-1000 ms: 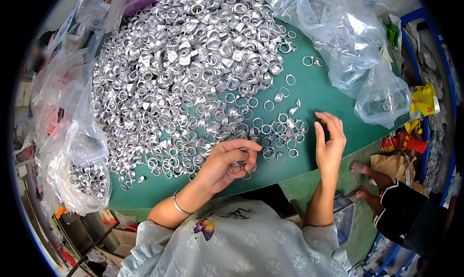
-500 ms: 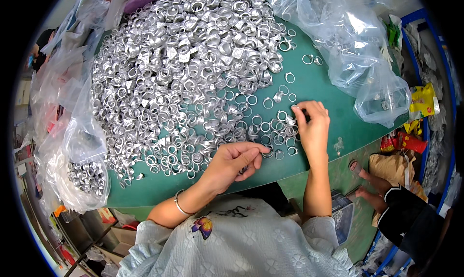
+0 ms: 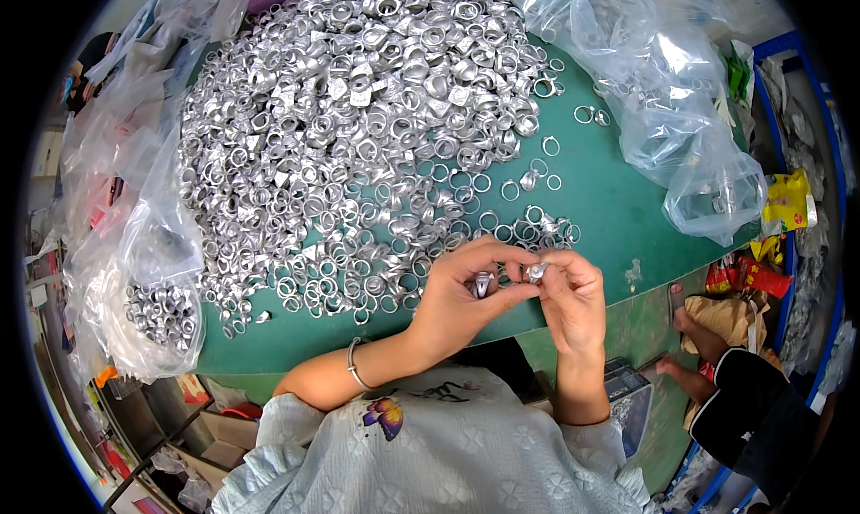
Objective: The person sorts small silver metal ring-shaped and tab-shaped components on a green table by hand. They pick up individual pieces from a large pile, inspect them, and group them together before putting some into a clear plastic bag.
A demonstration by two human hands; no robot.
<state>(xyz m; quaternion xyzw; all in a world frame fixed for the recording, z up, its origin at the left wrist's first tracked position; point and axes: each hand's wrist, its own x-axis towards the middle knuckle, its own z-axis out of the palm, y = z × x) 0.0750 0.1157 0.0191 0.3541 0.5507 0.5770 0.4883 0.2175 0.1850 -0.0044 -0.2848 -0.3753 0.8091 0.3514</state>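
Note:
My left hand (image 3: 457, 290) and my right hand (image 3: 573, 299) meet above the table's near edge. Between their fingertips is a silver ring with a round face (image 3: 537, 272), pinched from both sides. A second silver ring (image 3: 482, 285) sits inside the curled fingers of my left hand; whether more lie behind it is hidden. Just beyond my hands, loose silver rings (image 3: 535, 216) lie on the green tabletop (image 3: 609, 200). They lead back to a large heap of silver rings (image 3: 358, 93) spread over the left and middle of the table.
Clear plastic bags (image 3: 663, 93) drape over the right side. On the left, a plastic bag (image 3: 161, 263) has rings in its lower part (image 3: 161, 317). Beyond the table's right edge are a yellow packet (image 3: 788, 200), a grey bin (image 3: 632, 397) and another person's legs (image 3: 690, 335).
My right hand has come back from the loose rings toward my left hand, which has risen and shifted right. A round-faced ring now shows between their fingertips.

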